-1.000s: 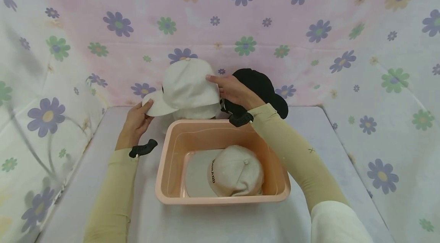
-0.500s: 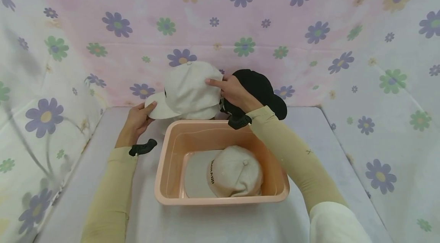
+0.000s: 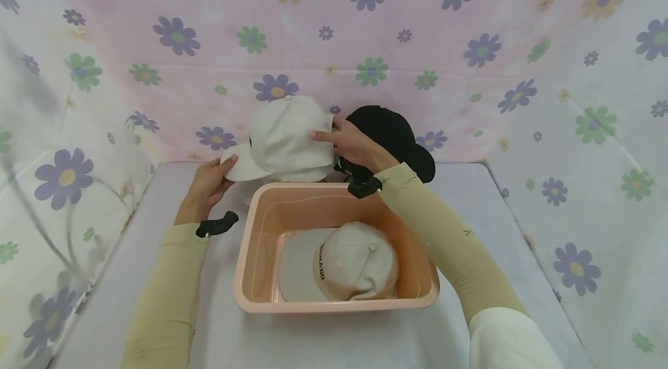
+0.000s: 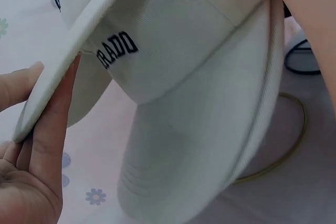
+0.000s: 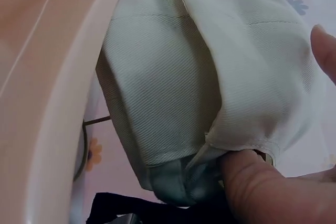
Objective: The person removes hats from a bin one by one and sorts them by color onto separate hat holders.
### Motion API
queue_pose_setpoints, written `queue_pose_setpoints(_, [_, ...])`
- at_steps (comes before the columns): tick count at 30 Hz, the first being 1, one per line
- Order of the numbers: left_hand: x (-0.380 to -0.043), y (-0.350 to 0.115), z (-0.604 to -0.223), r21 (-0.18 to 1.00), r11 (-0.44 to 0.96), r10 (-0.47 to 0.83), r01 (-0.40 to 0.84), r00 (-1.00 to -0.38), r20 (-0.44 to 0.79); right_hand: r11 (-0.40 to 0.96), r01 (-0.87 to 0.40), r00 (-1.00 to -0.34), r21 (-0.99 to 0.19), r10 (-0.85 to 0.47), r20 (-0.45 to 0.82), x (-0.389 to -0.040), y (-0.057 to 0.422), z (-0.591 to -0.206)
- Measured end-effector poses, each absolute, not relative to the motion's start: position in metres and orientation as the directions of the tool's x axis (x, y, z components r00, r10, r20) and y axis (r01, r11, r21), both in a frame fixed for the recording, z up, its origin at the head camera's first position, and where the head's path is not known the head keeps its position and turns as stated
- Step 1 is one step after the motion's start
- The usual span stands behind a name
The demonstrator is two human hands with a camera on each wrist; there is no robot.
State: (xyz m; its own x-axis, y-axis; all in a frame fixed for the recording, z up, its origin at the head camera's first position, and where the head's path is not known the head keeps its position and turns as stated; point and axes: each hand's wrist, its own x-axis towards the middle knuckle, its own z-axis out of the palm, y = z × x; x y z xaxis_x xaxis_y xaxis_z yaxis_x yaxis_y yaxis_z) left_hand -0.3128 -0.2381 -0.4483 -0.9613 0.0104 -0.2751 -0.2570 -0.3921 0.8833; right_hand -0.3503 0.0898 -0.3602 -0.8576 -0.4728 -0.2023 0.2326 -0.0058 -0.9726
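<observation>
My left hand [image 3: 209, 180] pinches the brim of an off-white baseball cap [image 3: 287, 134] between thumb and fingers. At the cap's back, my right hand [image 3: 355, 140] grips the edge, its thumb on the outside; the right wrist view has a finger tucked into the rear opening. Directly beneath is another off-white cap [image 4: 178, 140] with dark lettering that partly reads "RADO"; the upper one covers most of it. In the left wrist view the two brims stand apart. Whether more caps lie below, I cannot tell.
A peach plastic tub [image 3: 334, 306] stands in front of the caps, holding a beige cap [image 3: 360, 261] with its brim to the left. Behind my right wrist sits a black cap [image 3: 388, 131]. Flowered cloth walls [image 3: 302, 50] enclose the table [image 3: 469, 206] at back and sides.
The upper off-white cap has come down slightly and a little to the right, closer over the cap below, both hands keeping hold. The tub and black cap stay put.
</observation>
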Motion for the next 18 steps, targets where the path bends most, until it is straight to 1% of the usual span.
queue_pose_setpoints(4, [-0.312, -0.237, -0.460, 0.891, -0.352, 0.004, -0.285, -0.953, -0.303, 0.032, 0.238, -0.842, -0.971, -0.491, -0.223, -0.350, 0.089, -0.367])
queue_pose_setpoints(8, [-0.310, -0.235, -0.477, 0.916, -0.265, -0.017, -0.301, -0.948, -0.317, 0.072, 0.230, -0.839, -0.971, -0.491, -0.235, -0.350, 0.087, -0.375])
queue_pose_setpoints(12, [-0.308, -0.232, -0.491, 0.922, -0.236, -0.020, -0.306, -0.947, -0.320, 0.129, 0.164, -0.849, -0.978, -0.487, -0.206, -0.348, 0.086, -0.379])
queue_pose_setpoints(16, [-0.306, -0.231, -0.495, 0.925, -0.237, -0.040, -0.297, -0.948, -0.315, 0.188, 0.106, -0.858, -0.976, -0.479, -0.186, -0.346, 0.085, -0.380])
queue_pose_setpoints(18, [-0.303, -0.231, -0.496, 0.934, -0.208, -0.045, -0.291, -0.951, -0.306, 0.202, 0.095, -0.857, -0.975, -0.481, -0.183, -0.345, 0.086, -0.381])
